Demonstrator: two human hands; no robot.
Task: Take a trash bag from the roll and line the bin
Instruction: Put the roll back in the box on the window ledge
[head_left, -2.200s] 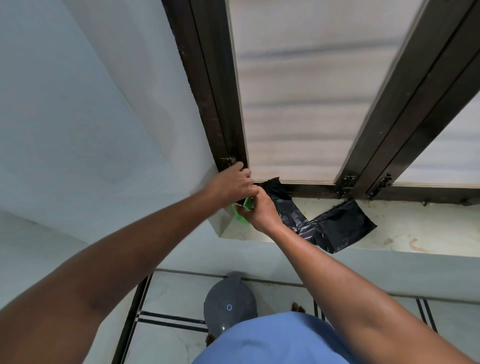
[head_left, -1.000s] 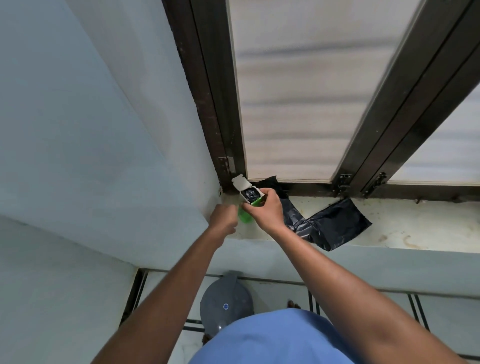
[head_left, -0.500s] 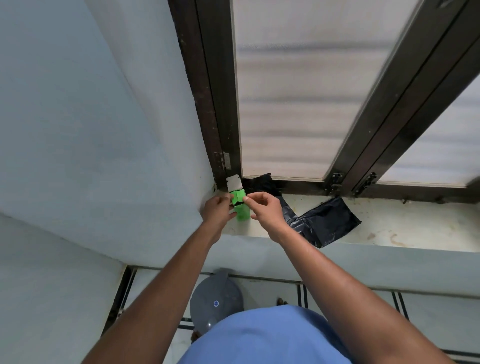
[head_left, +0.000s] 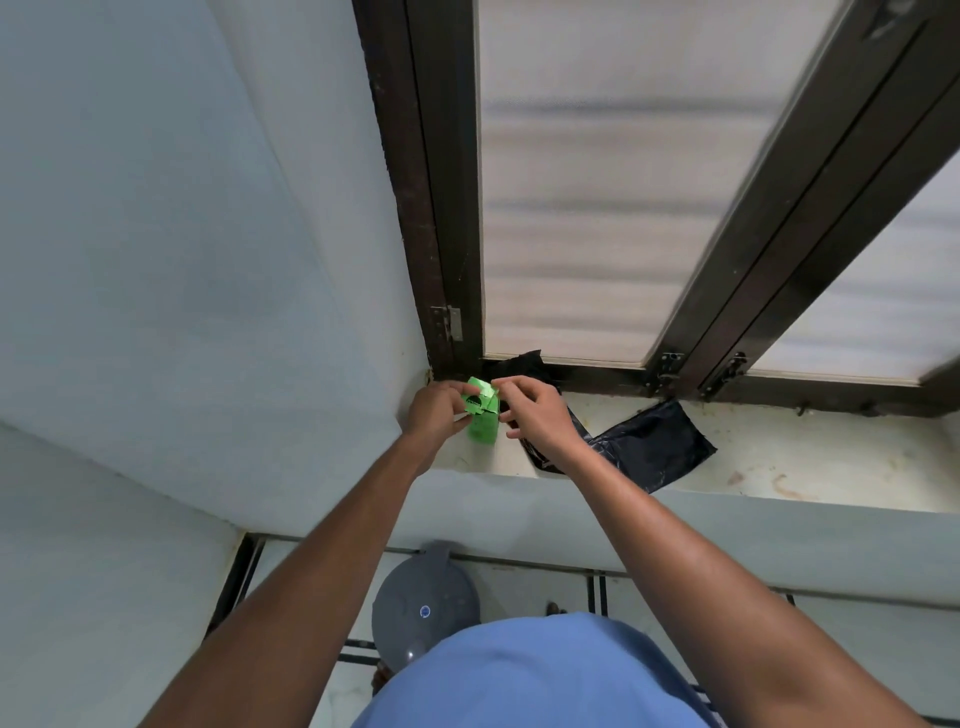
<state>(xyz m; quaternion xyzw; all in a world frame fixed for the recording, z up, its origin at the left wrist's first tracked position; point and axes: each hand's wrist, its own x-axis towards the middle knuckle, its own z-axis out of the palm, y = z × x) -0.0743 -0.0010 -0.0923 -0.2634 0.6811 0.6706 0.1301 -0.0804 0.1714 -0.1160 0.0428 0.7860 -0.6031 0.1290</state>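
Box: a small green box (head_left: 482, 420) is held above the left end of the window sill (head_left: 810, 457), close to the corner where the wall (head_left: 208, 260) meets the dark window frame (head_left: 441, 218). Its long axis is seen running up and down in the head view, slightly tilted, with the flapped end turned toward the window and the plain end toward the person.
Box flaps: the green flaps at the far end are seen partly folded over, and a dark round shape is visible on the box's left face. Whether the end is fully closed cannot be told.
Left hand: the left hand (head_left: 435, 410) is placed at the box's left side, its fingers curled and the box pinched between thumb and fingertips.
Right hand: the right hand (head_left: 535, 415) is placed at the box's right side; the top flap is pinched by thumb and forefinger, the other fingers being bent loosely.
Trash bag: a black trash bag (head_left: 649, 447) is laid flat and crumpled on the sill, just right of the hands, its long axis running from the window corner out to the sill's front edge, which it overhangs slightly.
Bin: a grey bin (head_left: 423, 597) with its lid closed is seen on the floor (head_left: 519, 582) below the sill, partly hidden by a blue shirt (head_left: 519, 675).
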